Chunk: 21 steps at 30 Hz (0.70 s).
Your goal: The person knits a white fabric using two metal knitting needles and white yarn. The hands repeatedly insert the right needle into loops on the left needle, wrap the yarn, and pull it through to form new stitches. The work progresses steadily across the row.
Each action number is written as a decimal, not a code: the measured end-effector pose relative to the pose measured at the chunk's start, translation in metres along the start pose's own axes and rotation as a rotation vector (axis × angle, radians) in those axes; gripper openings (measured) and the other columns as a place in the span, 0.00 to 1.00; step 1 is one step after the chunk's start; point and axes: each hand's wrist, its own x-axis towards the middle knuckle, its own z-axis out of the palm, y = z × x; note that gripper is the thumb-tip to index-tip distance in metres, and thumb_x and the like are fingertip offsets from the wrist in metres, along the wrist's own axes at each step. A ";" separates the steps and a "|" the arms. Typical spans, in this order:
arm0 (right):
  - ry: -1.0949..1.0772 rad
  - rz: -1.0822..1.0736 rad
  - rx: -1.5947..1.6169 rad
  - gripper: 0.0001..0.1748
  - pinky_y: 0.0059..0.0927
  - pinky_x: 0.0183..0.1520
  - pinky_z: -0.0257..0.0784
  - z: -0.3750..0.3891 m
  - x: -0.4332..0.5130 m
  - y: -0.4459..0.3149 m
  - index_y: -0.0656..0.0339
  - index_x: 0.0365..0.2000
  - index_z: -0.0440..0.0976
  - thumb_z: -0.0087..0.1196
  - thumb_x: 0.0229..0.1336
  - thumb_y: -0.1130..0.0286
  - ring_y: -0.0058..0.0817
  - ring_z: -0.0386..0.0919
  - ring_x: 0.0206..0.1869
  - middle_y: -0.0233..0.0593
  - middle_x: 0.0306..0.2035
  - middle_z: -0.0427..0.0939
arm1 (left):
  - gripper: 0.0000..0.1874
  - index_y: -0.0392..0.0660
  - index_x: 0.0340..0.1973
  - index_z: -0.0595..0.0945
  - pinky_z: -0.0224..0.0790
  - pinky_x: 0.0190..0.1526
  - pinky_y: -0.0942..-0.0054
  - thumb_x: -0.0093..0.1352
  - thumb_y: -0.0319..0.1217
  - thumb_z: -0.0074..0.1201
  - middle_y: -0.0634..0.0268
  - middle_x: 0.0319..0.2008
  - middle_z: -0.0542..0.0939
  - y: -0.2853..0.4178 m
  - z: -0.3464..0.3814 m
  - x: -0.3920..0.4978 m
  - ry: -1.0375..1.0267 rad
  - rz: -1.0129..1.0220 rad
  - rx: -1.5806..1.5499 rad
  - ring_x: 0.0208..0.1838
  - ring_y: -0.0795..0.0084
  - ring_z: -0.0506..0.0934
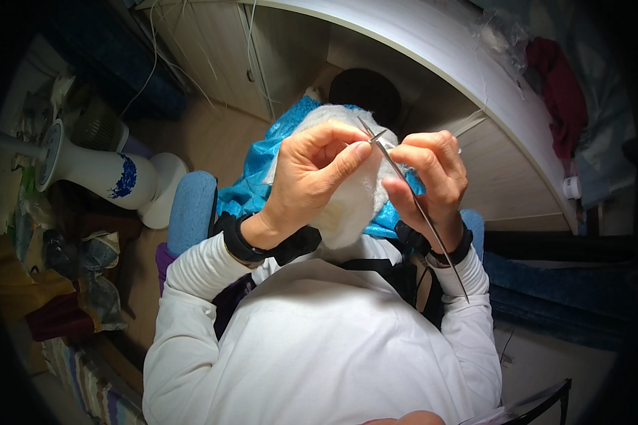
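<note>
Between the thumb and forefinger of my left hand (311,175) is the area where two metal knitting needles cross. The long needle (430,226) runs from above my left fingertips down past my right palm to the right forearm. Of the second needle (378,135), only a short pointed tip shows beside my left thumb. My right hand (430,180) is around the long needle, its forefinger near the crossing and its thumb close to the shaft. Fluffy white knitted fabric or yarn (345,212) lies below both hands over the lap, on shiny blue cloth (250,180).
A curved pale desk (446,48) with cabinet doors stands ahead and to the right. Padded blue chair armrests (192,210) flank the body. At the left are a white and blue stand (106,172) and piled cloth items (58,313). Thin white cables (154,58) hang at the upper left.
</note>
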 end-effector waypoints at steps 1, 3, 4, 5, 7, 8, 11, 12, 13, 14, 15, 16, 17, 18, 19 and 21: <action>-0.008 -0.013 -0.036 0.25 0.29 0.32 0.62 -0.003 0.003 0.004 0.60 0.28 0.74 0.60 0.42 0.46 0.31 0.69 0.28 0.37 0.27 0.72 | 0.06 0.36 0.36 0.78 0.66 0.36 0.86 0.65 0.26 0.53 0.67 0.31 0.78 0.000 0.000 0.000 -0.004 0.011 0.021 0.33 0.84 0.73; -0.019 -0.003 -0.045 0.36 0.33 0.34 0.63 -0.005 0.009 0.008 0.61 0.29 0.73 0.59 0.34 0.36 0.34 0.69 0.31 0.40 0.30 0.71 | 0.06 0.36 0.36 0.78 0.66 0.35 0.87 0.66 0.26 0.53 0.68 0.30 0.77 -0.001 0.001 -0.001 -0.012 0.030 0.051 0.33 0.84 0.74; -0.039 0.010 -0.034 0.40 0.34 0.36 0.64 -0.005 0.012 0.010 0.62 0.30 0.72 0.58 0.31 0.33 0.35 0.69 0.33 0.41 0.31 0.70 | 0.06 0.36 0.36 0.78 0.66 0.34 0.87 0.66 0.26 0.53 0.68 0.30 0.77 -0.001 0.002 -0.002 -0.029 0.007 0.033 0.32 0.85 0.73; -0.072 -0.004 -0.015 0.43 0.37 0.38 0.65 -0.003 0.015 0.011 0.64 0.32 0.70 0.57 0.30 0.30 0.38 0.69 0.36 0.44 0.34 0.69 | 0.06 0.36 0.36 0.78 0.66 0.34 0.87 0.66 0.26 0.53 0.68 0.29 0.77 -0.002 0.004 -0.003 -0.047 -0.017 0.014 0.32 0.85 0.73; -0.142 -0.030 0.112 0.45 0.39 0.40 0.66 0.004 0.019 0.013 0.65 0.33 0.69 0.56 0.31 0.29 0.40 0.68 0.38 0.47 0.35 0.69 | 0.07 0.36 0.36 0.77 0.65 0.32 0.87 0.66 0.26 0.52 0.69 0.29 0.76 -0.003 0.006 -0.005 -0.096 -0.037 0.011 0.31 0.86 0.72; -0.164 -0.048 0.201 0.46 0.39 0.40 0.66 0.008 0.020 0.013 0.65 0.33 0.69 0.55 0.31 0.28 0.40 0.68 0.38 0.47 0.35 0.69 | 0.07 0.35 0.37 0.77 0.65 0.32 0.88 0.66 0.27 0.52 0.70 0.29 0.76 -0.004 0.007 -0.005 -0.137 -0.077 -0.017 0.31 0.87 0.72; -0.077 -0.078 0.254 0.45 0.36 0.39 0.66 0.007 0.019 0.013 0.65 0.36 0.71 0.55 0.32 0.30 0.40 0.69 0.37 0.46 0.34 0.70 | 0.07 0.36 0.37 0.77 0.66 0.34 0.88 0.66 0.26 0.52 0.69 0.30 0.77 -0.003 0.007 -0.007 -0.103 -0.099 -0.054 0.33 0.86 0.73; -0.045 -0.075 0.230 0.44 0.36 0.39 0.65 0.003 0.017 0.013 0.65 0.36 0.72 0.56 0.32 0.31 0.39 0.69 0.37 0.46 0.33 0.70 | 0.07 0.36 0.37 0.78 0.66 0.35 0.88 0.66 0.26 0.52 0.69 0.30 0.77 -0.002 0.006 -0.007 -0.085 -0.092 -0.063 0.33 0.86 0.73; 0.017 -0.062 0.147 0.41 0.33 0.37 0.64 -0.003 0.013 0.012 0.63 0.36 0.74 0.56 0.34 0.34 0.37 0.69 0.34 0.42 0.31 0.71 | 0.07 0.36 0.37 0.78 0.67 0.36 0.88 0.66 0.26 0.53 0.69 0.31 0.77 -0.001 0.005 -0.006 -0.066 -0.077 -0.074 0.34 0.85 0.74; 0.082 -0.065 0.100 0.32 0.31 0.35 0.63 -0.005 0.009 0.009 0.60 0.32 0.76 0.58 0.38 0.40 0.33 0.67 0.31 0.38 0.28 0.70 | 0.06 0.37 0.37 0.78 0.67 0.36 0.87 0.65 0.25 0.53 0.68 0.31 0.77 0.000 0.004 -0.005 -0.058 -0.052 -0.077 0.34 0.85 0.74; 0.079 -0.073 0.043 0.27 0.30 0.34 0.62 -0.007 0.005 0.006 0.59 0.31 0.77 0.59 0.40 0.45 0.31 0.66 0.30 0.37 0.27 0.70 | 0.06 0.37 0.37 0.78 0.68 0.37 0.87 0.65 0.25 0.53 0.68 0.32 0.77 0.001 0.003 -0.003 -0.051 -0.022 -0.082 0.35 0.85 0.75; 0.100 -0.092 -0.005 0.21 0.29 0.33 0.62 -0.008 0.002 0.004 0.58 0.30 0.77 0.60 0.42 0.50 0.29 0.65 0.29 0.35 0.26 0.70 | 0.06 0.37 0.37 0.78 0.68 0.37 0.87 0.65 0.25 0.54 0.67 0.33 0.78 0.002 0.003 -0.002 -0.042 0.009 -0.090 0.35 0.84 0.75; 0.133 -0.063 -0.004 0.12 0.26 0.31 0.61 -0.006 -0.002 0.001 0.56 0.29 0.78 0.60 0.44 0.61 0.27 0.63 0.27 0.32 0.23 0.69 | 0.06 0.37 0.38 0.77 0.68 0.38 0.87 0.65 0.24 0.53 0.66 0.33 0.78 0.003 0.003 -0.001 -0.043 0.041 -0.062 0.36 0.84 0.75; 0.141 -0.059 0.021 0.10 0.25 0.30 0.61 -0.004 -0.003 0.001 0.56 0.29 0.78 0.60 0.45 0.62 0.27 0.63 0.27 0.32 0.23 0.69 | 0.07 0.37 0.38 0.77 0.68 0.38 0.87 0.65 0.23 0.53 0.66 0.33 0.78 0.004 0.004 -0.001 -0.011 0.045 -0.063 0.36 0.84 0.75; 0.150 -0.056 0.045 0.09 0.25 0.29 0.61 -0.003 -0.005 0.001 0.56 0.29 0.78 0.60 0.45 0.64 0.26 0.63 0.27 0.31 0.23 0.69 | 0.07 0.37 0.39 0.76 0.68 0.37 0.87 0.65 0.23 0.52 0.66 0.33 0.78 0.004 0.006 -0.002 0.018 0.052 -0.083 0.36 0.84 0.75; 0.163 -0.048 0.087 0.07 0.23 0.27 0.60 -0.002 -0.006 0.003 0.56 0.28 0.78 0.59 0.47 0.65 0.26 0.63 0.26 0.30 0.22 0.69 | 0.07 0.38 0.39 0.76 0.67 0.37 0.87 0.65 0.22 0.52 0.66 0.33 0.78 0.005 0.008 -0.003 0.041 0.084 -0.104 0.36 0.84 0.75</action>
